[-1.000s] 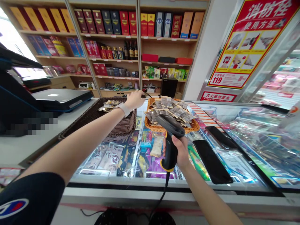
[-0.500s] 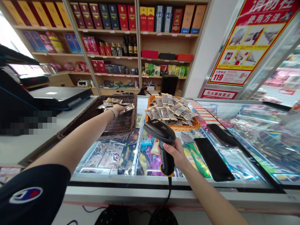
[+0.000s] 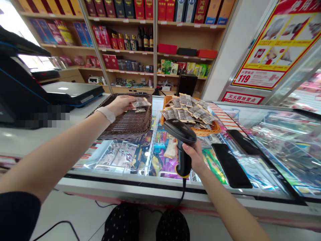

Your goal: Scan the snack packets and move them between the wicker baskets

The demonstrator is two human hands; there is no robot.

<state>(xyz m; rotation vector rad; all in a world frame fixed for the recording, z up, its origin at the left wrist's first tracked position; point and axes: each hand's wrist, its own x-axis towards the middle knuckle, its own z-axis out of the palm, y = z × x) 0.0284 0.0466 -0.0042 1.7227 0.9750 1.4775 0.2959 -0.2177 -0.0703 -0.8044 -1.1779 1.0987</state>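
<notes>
Over the dark brown wicker basket [image 3: 120, 129], my left hand [image 3: 122, 103] pinches a small clear-and-tan snack packet [image 3: 141, 102] by its left end. Part of another packet shows just beneath it; my hand hides some of the basket's inside. A black barcode scanner [image 3: 184, 159] is gripped in my right hand [image 3: 195, 155], its head pointing up and left and its cable hanging down. Behind the scanner, an orange wicker basket [image 3: 215, 129] holds a heap of similar packets [image 3: 185, 113].
Both baskets stand on the glass top of a chest freezer [image 3: 120, 177] full of packaged goods. Two black phones [image 3: 232, 165] lie to the right. A weighing scale [image 3: 75, 93] stands at left. Shelves of boxes and bottles [image 3: 145, 40] line the back.
My left hand has come up from the packets in the dark basket with a packet in its fingers. My right hand still holds the scanner. The view has tipped downward.
</notes>
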